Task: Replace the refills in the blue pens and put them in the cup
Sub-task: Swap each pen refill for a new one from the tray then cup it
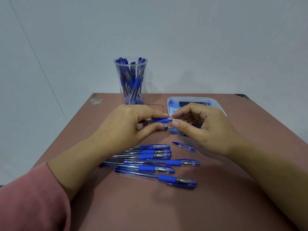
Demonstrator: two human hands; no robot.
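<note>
I see my left hand (131, 124) gripping a blue-gripped clear pen (160, 120), my right hand (198, 125) pinching its tip, above the scuffed reddish-brown tabletop (150, 210); clear plastic cup (130, 80) behind, pale wall (200, 39) beyond.

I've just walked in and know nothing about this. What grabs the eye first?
In the middle, the left hand grips a blue pen while the right hand pinches its tip. Behind them a clear cup packed with pens stands beside a white tub. A row of capped pens lies on the brown table, nearer the person.
</note>
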